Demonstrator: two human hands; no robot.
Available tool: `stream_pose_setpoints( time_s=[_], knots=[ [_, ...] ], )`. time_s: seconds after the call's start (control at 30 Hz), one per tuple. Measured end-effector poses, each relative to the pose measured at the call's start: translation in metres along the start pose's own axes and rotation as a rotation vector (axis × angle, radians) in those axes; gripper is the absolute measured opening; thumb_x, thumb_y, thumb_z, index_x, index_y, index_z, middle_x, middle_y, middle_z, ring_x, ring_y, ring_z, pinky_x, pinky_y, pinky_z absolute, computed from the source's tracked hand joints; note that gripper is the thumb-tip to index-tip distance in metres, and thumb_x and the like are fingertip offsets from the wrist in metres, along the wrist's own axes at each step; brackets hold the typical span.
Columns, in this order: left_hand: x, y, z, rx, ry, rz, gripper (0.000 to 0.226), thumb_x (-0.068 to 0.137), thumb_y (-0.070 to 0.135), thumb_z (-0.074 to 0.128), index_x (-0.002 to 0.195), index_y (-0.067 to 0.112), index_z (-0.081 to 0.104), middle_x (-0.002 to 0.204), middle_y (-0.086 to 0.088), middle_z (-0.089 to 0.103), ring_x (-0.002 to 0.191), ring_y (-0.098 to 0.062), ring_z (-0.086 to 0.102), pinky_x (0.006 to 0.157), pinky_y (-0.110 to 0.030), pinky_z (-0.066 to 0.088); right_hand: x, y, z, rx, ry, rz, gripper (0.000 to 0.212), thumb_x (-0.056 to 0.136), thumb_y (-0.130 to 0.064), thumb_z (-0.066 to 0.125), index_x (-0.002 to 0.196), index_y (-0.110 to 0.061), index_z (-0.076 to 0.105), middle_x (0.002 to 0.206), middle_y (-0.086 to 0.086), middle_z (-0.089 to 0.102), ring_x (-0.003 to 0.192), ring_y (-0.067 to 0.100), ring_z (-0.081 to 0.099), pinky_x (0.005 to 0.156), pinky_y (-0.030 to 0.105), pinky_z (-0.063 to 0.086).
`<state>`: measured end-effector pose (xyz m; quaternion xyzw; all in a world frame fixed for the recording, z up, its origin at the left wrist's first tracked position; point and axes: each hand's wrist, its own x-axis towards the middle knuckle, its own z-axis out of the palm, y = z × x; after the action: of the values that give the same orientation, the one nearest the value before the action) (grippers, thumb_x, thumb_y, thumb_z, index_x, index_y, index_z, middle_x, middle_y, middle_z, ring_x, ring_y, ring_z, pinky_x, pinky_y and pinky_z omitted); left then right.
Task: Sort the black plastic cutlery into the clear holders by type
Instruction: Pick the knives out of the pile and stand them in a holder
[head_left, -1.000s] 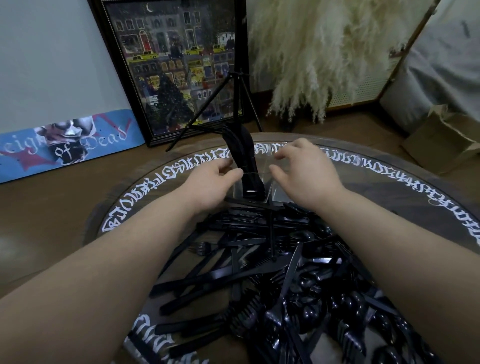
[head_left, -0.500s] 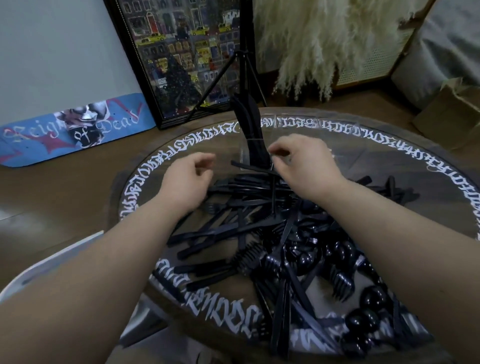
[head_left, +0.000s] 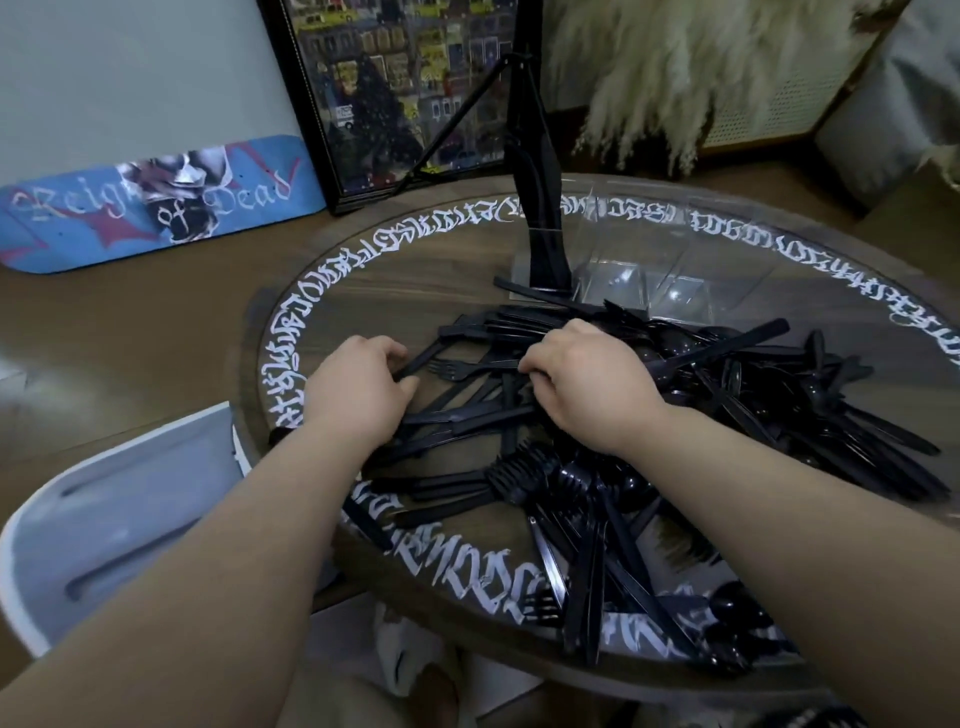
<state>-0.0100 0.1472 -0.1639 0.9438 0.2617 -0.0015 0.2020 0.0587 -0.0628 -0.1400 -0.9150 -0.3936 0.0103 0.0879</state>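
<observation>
A heap of black plastic cutlery covers the middle and right of the round table. Both of my hands are down in its left part. My left hand has curled fingers and pinches the end of a long black cutlery handle. Fingers of my right hand curl round black pieces at the heap's centre; which type they are is hidden. Beyond the heap stand the clear holders. The leftmost one holds an upright bundle of black knives.
The round wooden table has a ring of white lettering. A white chair stands close at the lower left. Behind the table are a framed picture, a black tripod, a blue skateboard deck and pampas grass.
Both hands have drawn back from the clear holder and come down onto the cutlery heap. The view has tilted down, and the white chair has come into sight.
</observation>
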Motion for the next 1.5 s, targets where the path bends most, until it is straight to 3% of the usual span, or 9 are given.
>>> stream_pose_setpoints(
  time_s=[0.1, 0.2, 0.4, 0.7, 0.93, 1.13, 1.27, 1.33, 1.5],
  knots=[
    [0.001, 0.002, 0.001, -0.016, -0.033, -0.005, 0.020, 0.087, 0.031, 0.065, 0.105, 0.025, 0.063, 0.101, 0.005, 0.066, 0.102, -0.022, 0.058, 0.084, -0.032, 0.047, -0.003, -0.006, 0.010, -0.085, -0.076, 0.008, 0.029, 0.098, -0.033, 0.042, 0.099, -0.019, 0.068, 0.092, -0.002, 0.061, 0.094, 0.021, 0.044, 0.072, 0.026, 0.034],
    [-0.002, 0.002, 0.000, -0.015, -0.051, 0.003, 0.016, 0.084, 0.034, 0.066, 0.098, 0.026, 0.061, 0.096, 0.006, 0.064, 0.100, -0.022, 0.059, 0.083, -0.032, 0.047, 0.005, -0.015, 0.013, -0.128, -0.155, 0.088, 0.036, 0.100, -0.039, 0.037, 0.098, -0.020, 0.067, 0.094, -0.001, 0.060, 0.095, 0.022, 0.045, 0.078, 0.032, 0.043],
    [-0.008, 0.005, -0.004, 0.002, -0.047, 0.051, 0.052, 0.074, 0.058, 0.070, 0.112, 0.023, 0.060, 0.111, 0.001, 0.056, 0.103, -0.022, 0.057, 0.084, -0.032, 0.046, 0.013, -0.031, 0.013, -0.034, -0.269, 0.140, 0.038, 0.099, -0.032, 0.034, 0.135, -0.032, 0.046, 0.125, 0.001, 0.055, 0.115, 0.028, 0.040, 0.091, 0.042, 0.037],
    [-0.010, 0.013, 0.000, 0.143, -0.054, 0.028, 0.081, 0.065, 0.076, 0.063, 0.128, 0.026, 0.049, 0.126, -0.001, 0.049, 0.121, -0.026, 0.043, 0.096, -0.044, 0.043, 0.016, -0.034, 0.013, -0.148, -0.229, -0.002, 0.049, 0.095, -0.022, 0.035, 0.141, -0.034, 0.035, 0.145, -0.013, 0.038, 0.118, 0.025, 0.029, 0.088, 0.040, 0.025],
    [0.001, -0.005, -0.008, 0.067, -0.023, -0.018, 0.049, 0.083, 0.041, 0.063, 0.129, 0.026, 0.054, 0.124, -0.004, 0.051, 0.117, -0.028, 0.047, 0.095, -0.045, 0.044, 0.019, -0.034, 0.015, -0.202, -0.133, 0.059, 0.036, 0.091, -0.014, 0.039, 0.120, -0.028, 0.055, 0.123, -0.013, 0.055, 0.116, 0.024, 0.029, 0.086, 0.040, 0.018],
    [0.008, -0.010, -0.005, 0.026, 0.002, -0.031, 0.037, 0.088, 0.037, 0.061, 0.121, 0.022, 0.058, 0.117, -0.006, 0.056, 0.109, -0.029, 0.053, 0.088, -0.041, 0.047, 0.027, -0.051, 0.024, -0.139, -0.018, 0.037, 0.025, 0.093, -0.016, 0.041, 0.107, -0.022, 0.061, 0.109, -0.009, 0.061, 0.112, 0.021, 0.037, 0.086, 0.036, 0.022],
    [0.010, -0.006, -0.002, 0.024, 0.049, 0.006, 0.026, 0.093, 0.030, 0.055, 0.115, 0.019, 0.059, 0.112, -0.008, 0.052, 0.100, -0.030, 0.054, 0.076, -0.036, 0.042, 0.035, -0.048, 0.022, 0.000, -0.036, 0.078, 0.031, 0.097, -0.017, 0.037, 0.117, -0.018, 0.061, 0.113, -0.001, 0.061, 0.109, 0.021, 0.042, 0.091, 0.028, 0.033],
    [0.013, -0.004, -0.003, 0.020, 0.057, 0.022, 0.022, 0.093, 0.029, 0.054, 0.112, 0.018, 0.058, 0.108, -0.008, 0.053, 0.095, -0.029, 0.054, 0.071, -0.034, 0.039, 0.037, -0.045, 0.017, 0.053, -0.036, 0.099, 0.033, 0.098, -0.016, 0.037, 0.122, -0.017, 0.061, 0.116, 0.002, 0.061, 0.108, 0.022, 0.047, 0.090, 0.023, 0.031],
    [0.020, 0.000, -0.013, -0.154, 0.110, 0.004, 0.012, 0.092, 0.026, 0.057, 0.100, 0.018, 0.061, 0.087, -0.001, 0.060, 0.090, -0.027, 0.056, 0.069, -0.030, 0.037, 0.038, -0.038, 0.006, 0.229, 0.039, 0.228, 0.032, 0.098, -0.016, 0.040, 0.122, -0.015, 0.062, 0.119, 0.003, 0.062, 0.114, 0.022, 0.051, 0.094, 0.027, 0.036]
  ],
)
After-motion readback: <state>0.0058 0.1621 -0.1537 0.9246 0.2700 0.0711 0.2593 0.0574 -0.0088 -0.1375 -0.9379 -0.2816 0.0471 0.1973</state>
